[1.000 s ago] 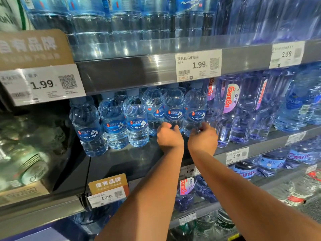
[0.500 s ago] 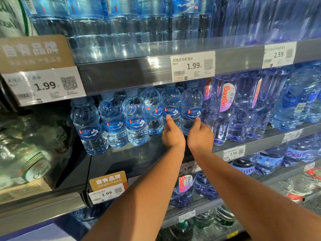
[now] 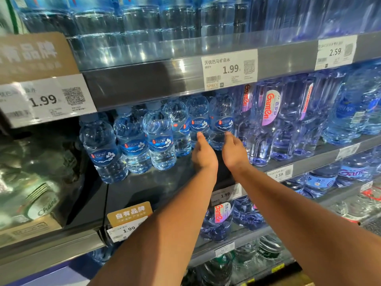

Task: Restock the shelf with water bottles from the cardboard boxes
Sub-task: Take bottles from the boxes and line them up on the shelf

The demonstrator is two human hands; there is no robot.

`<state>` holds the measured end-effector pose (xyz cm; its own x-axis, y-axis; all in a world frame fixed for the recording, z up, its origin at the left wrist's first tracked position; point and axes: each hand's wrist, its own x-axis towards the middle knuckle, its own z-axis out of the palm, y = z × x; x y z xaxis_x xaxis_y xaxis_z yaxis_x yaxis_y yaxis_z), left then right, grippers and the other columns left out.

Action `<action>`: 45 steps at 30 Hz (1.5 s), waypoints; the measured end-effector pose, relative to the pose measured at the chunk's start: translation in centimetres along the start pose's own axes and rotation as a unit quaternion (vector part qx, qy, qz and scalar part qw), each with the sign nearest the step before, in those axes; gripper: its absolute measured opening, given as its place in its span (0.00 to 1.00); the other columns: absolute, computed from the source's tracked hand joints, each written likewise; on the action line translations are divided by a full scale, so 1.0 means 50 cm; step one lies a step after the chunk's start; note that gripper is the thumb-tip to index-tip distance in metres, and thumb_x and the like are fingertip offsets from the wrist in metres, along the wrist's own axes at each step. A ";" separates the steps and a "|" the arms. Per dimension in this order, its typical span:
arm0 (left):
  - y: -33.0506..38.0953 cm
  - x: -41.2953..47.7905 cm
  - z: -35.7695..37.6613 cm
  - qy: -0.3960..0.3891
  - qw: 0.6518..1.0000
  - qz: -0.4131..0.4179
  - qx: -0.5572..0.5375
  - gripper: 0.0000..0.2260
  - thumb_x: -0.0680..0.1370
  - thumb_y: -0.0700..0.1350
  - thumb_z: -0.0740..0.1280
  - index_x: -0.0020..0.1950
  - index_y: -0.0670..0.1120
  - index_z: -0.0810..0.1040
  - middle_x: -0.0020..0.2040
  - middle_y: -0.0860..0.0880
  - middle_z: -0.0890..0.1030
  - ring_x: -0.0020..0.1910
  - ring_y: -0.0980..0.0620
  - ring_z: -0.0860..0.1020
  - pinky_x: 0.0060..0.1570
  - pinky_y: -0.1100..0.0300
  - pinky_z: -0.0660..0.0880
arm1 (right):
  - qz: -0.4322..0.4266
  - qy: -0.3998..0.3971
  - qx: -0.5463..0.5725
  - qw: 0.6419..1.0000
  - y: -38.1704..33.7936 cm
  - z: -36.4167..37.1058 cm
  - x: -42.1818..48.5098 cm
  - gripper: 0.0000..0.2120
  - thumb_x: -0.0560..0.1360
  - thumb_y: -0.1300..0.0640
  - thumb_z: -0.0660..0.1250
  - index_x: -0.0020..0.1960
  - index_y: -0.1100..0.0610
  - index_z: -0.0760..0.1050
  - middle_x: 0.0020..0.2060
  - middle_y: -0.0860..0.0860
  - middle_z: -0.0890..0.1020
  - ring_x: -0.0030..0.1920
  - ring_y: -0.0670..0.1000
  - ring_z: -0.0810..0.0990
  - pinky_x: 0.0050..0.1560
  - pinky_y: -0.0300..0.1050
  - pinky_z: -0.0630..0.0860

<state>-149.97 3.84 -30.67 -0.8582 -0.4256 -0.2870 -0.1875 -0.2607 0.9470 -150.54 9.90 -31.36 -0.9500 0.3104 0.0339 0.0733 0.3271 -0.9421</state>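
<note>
Store aisle. Grey metal shelves (image 3: 144,87) run in stacked tiers across the whole frame. White price tags (image 3: 228,69) are clipped to the front rails at centre and upper right. Brown card signs (image 3: 35,56) sit at upper left and lower centre. A dark upright panel (image 3: 92,199) at left divides off a bay of shrink-wrapped cans (image 3: 31,182). Bright reflections lie on the upper rail.

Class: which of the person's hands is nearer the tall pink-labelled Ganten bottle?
Right. The right hand is just left of the Ganten bottle; the left hand is farther left, beside the right.
</note>
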 end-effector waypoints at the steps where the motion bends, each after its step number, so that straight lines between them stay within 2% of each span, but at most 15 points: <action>1: 0.002 -0.001 -0.007 0.001 1.000 0.009 0.023 0.22 0.80 0.58 0.57 0.61 0.43 0.79 0.63 0.42 0.78 0.63 0.42 0.74 0.63 0.54 0.69 | 0.002 -0.001 0.004 1.000 -0.001 -0.004 0.001 0.24 0.82 0.49 0.48 0.72 0.59 0.65 0.71 0.55 0.69 0.72 0.55 0.64 0.72 0.52 0.59; 4: 0.016 -0.008 -0.028 0.001 0.990 0.057 0.131 0.22 0.82 0.57 0.54 0.64 0.43 0.76 0.65 0.41 0.75 0.65 0.41 0.71 0.64 0.52 0.66 | 0.018 -0.009 -0.001 1.000 -0.014 -0.022 -0.002 0.20 0.82 0.52 0.50 0.63 0.62 0.72 0.58 0.57 0.77 0.62 0.58 0.73 0.60 0.48 0.66; 6: 0.027 -0.018 -0.041 -0.004 0.969 0.088 0.233 0.21 0.82 0.55 0.55 0.63 0.42 0.76 0.63 0.40 0.76 0.63 0.40 0.72 0.60 0.52 0.68 | 0.014 -0.046 -0.045 0.998 -0.027 -0.039 -0.009 0.16 0.81 0.54 0.52 0.55 0.61 0.74 0.50 0.58 0.77 0.55 0.58 0.75 0.53 0.47 0.68; 10: 0.051 -0.062 -0.074 -0.013 0.877 0.134 0.461 0.16 0.79 0.51 0.58 0.57 0.42 0.77 0.56 0.39 0.79 0.56 0.40 0.77 0.51 0.54 0.73 | -0.036 -0.157 -0.239 0.957 -0.055 -0.095 -0.033 0.14 0.77 0.56 0.58 0.56 0.63 0.76 0.53 0.61 0.79 0.49 0.59 0.76 0.46 0.44 0.69; 12: 0.056 -0.103 -0.089 -0.010 0.821 0.139 0.553 0.16 0.78 0.52 0.59 0.57 0.43 0.77 0.57 0.41 0.79 0.55 0.41 0.77 0.48 0.55 0.73 | -0.070 -0.200 -0.328 0.921 -0.064 -0.132 -0.052 0.16 0.77 0.54 0.58 0.57 0.63 0.76 0.54 0.60 0.79 0.49 0.58 0.77 0.47 0.45 0.72; 14: 0.056 -0.151 -0.101 0.002 0.776 0.112 0.620 0.18 0.79 0.52 0.58 0.64 0.44 0.74 0.62 0.43 0.77 0.59 0.43 0.76 0.52 0.55 0.73 | -0.091 -0.231 -0.374 0.894 -0.066 -0.170 -0.077 0.17 0.76 0.53 0.59 0.58 0.63 0.75 0.54 0.59 0.79 0.51 0.58 0.78 0.50 0.47 0.74; 16: 0.054 -0.201 -0.109 0.007 0.745 0.070 0.664 0.18 0.81 0.50 0.55 0.70 0.45 0.67 0.66 0.44 0.74 0.63 0.43 0.74 0.59 0.53 0.72 | -0.119 -0.252 -0.423 0.862 -0.065 -0.204 -0.104 0.17 0.76 0.54 0.60 0.60 0.63 0.73 0.56 0.59 0.77 0.56 0.60 0.77 0.53 0.49 0.73; 19: 0.054 -0.274 -0.112 0.016 0.701 0.077 0.709 0.19 0.79 0.51 0.59 0.69 0.47 0.69 0.62 0.44 0.77 0.60 0.42 0.76 0.54 0.52 0.74 | -0.163 -0.276 -0.475 0.820 -0.073 -0.246 -0.132 0.18 0.76 0.54 0.61 0.63 0.63 0.70 0.57 0.59 0.77 0.56 0.60 0.77 0.55 0.51 0.75; 23: 0.054 -0.350 -0.125 0.022 0.673 0.065 0.736 0.16 0.77 0.49 0.63 0.64 0.46 0.74 0.60 0.45 0.78 0.58 0.44 0.77 0.50 0.54 0.73 | -0.198 -0.300 -0.528 0.769 -0.098 -0.285 -0.174 0.14 0.76 0.56 0.60 0.59 0.59 0.73 0.45 0.53 0.76 0.46 0.54 0.77 0.49 0.47 0.76; 27: 0.057 -0.393 -0.144 0.005 0.650 0.085 0.755 0.18 0.78 0.52 0.61 0.65 0.45 0.74 0.62 0.44 0.77 0.60 0.44 0.75 0.48 0.55 0.71 | -0.197 -0.301 -0.551 0.753 -0.110 -0.311 -0.222 0.12 0.76 0.58 0.59 0.58 0.58 0.71 0.43 0.52 0.76 0.47 0.54 0.78 0.51 0.48 0.77; 29: 0.054 -0.416 -0.155 -0.011 0.634 0.100 0.767 0.19 0.78 0.53 0.60 0.67 0.46 0.73 0.64 0.44 0.76 0.61 0.43 0.75 0.50 0.54 0.72 | -0.188 -0.290 -0.569 0.746 -0.110 -0.323 -0.249 0.11 0.76 0.57 0.59 0.57 0.58 0.73 0.40 0.51 0.75 0.44 0.52 0.77 0.47 0.45 0.75; 32: 0.046 -0.449 -0.175 -0.023 0.608 0.136 0.782 0.18 0.78 0.52 0.61 0.63 0.45 0.76 0.62 0.44 0.77 0.60 0.44 0.76 0.50 0.54 0.72 | -0.179 -0.272 -0.578 0.748 -0.108 -0.337 -0.297 0.12 0.77 0.54 0.59 0.57 0.58 0.74 0.44 0.52 0.76 0.45 0.53 0.76 0.46 0.45 0.73; 35: 0.040 -0.487 -0.204 -0.039 0.572 0.170 0.802 0.20 0.78 0.56 0.59 0.61 0.44 0.77 0.62 0.43 0.77 0.60 0.43 0.76 0.50 0.56 0.72 | -0.176 -0.251 -0.576 0.758 -0.109 -0.352 -0.355 0.16 0.77 0.53 0.59 0.61 0.58 0.74 0.54 0.54 0.78 0.53 0.55 0.77 0.49 0.46 0.71; 42: 0.022 -0.579 -0.257 -0.081 0.609 0.182 0.768 0.20 0.78 0.55 0.61 0.63 0.44 0.75 0.61 0.43 0.77 0.58 0.42 0.77 0.47 0.55 0.72 | -0.151 -0.227 -0.569 0.776 -0.102 -0.397 -0.498 0.22 0.77 0.51 0.60 0.69 0.56 0.69 0.66 0.54 0.74 0.65 0.57 0.73 0.62 0.51 0.71; 45: 0.011 -0.626 -0.246 -0.091 0.619 0.203 0.753 0.17 0.77 0.51 0.63 0.63 0.45 0.75 0.63 0.43 0.77 0.60 0.41 0.76 0.53 0.51 0.74 | -0.137 -0.216 -0.563 0.786 -0.090 -0.437 -0.532 0.24 0.77 0.45 0.59 0.70 0.52 0.68 0.67 0.52 0.73 0.66 0.56 0.72 0.63 0.51 0.71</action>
<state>-117.33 6.36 -22.93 -0.9947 -0.0504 -0.0894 -0.0537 0.9980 0.0347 -118.98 19.66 -20.74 -0.9737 -0.1610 -0.1613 -0.1599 0.9869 -0.0198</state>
